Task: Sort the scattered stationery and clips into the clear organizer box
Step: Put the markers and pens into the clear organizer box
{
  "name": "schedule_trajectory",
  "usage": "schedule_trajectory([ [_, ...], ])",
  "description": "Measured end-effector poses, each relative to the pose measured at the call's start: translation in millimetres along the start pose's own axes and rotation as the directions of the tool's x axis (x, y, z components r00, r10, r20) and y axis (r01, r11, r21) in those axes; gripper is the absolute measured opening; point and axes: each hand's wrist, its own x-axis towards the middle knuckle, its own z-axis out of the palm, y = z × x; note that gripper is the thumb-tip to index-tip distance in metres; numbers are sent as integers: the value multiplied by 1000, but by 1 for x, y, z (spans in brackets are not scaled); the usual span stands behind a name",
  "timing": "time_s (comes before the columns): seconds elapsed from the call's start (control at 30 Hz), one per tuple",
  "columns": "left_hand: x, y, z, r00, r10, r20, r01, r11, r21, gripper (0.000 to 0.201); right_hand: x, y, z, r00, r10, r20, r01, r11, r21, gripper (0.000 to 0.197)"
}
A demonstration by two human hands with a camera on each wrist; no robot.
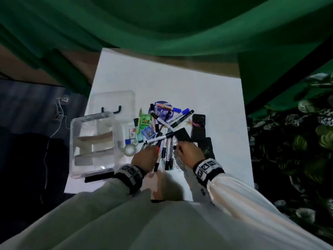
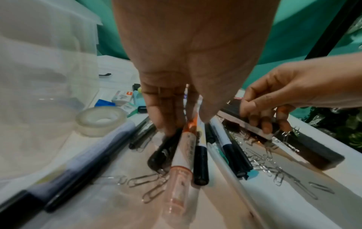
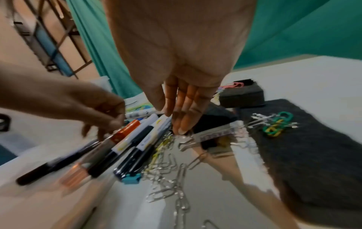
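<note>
The clear organizer box [image 1: 73, 141] stands open at the table's left, with dividers inside. Markers and pens [image 1: 162, 139] lie heaped in the middle. At the near end of the heap my left hand [image 1: 153, 147] pinches an orange-capped pen [image 2: 182, 155] that lies among black-capped markers. Just to its right, my right hand [image 1: 178, 147] reaches down with nearly straight fingers [image 3: 182, 124]. Their tips touch a spread of silver paper clips [image 3: 168, 164] beside a clear strip [image 3: 213, 133]. I see nothing held in that hand.
The box lid [image 1: 113, 100] lies behind the box. A tape roll [image 1: 130, 150], a green sharpener and small boxes sit between box and heap. Black foam pads [image 1: 198, 127] with coloured clips [image 3: 276, 124] lie on the right. Green cloth hangs behind the table.
</note>
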Motion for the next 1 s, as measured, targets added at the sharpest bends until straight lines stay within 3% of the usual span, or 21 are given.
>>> schedule_trajectory([
  [0.07,9,6,3,994,-98,-54,97,995,-24,35,6,-7,9,999,2,40,-2,1000,-1,15],
  [0.13,11,13,4,988,-150,-30,150,989,-3,51,11,-19,16,994,51,94,-49,999,-24,24],
  [0.33,14,15,7,986,-159,45,159,987,-12,46,31,-37,36,945,316,82,-317,948,3,53],
  [0.47,19,4,1,983,-137,122,150,984,-100,47,34,-41,50,901,423,91,-427,904,23,43],
  [0.6,23,-15,10,987,-13,158,35,990,-138,69,34,-46,53,876,474,84,-478,878,34,39],
  [0.67,21,-22,12,985,-12,170,39,987,-158,66,36,-47,51,866,491,92,-498,864,76,33],
  [0.73,20,-24,9,984,11,177,11,992,-122,61,36,-46,47,849,518,103,-527,844,102,30],
  [0.8,20,-28,9,983,68,172,-55,995,-79,69,32,-43,40,843,524,124,-538,832,139,28],
  [1.0,22,-20,14,983,8,185,3,998,-57,59,8,-30,20,828,493,266,-559,756,340,22],
])
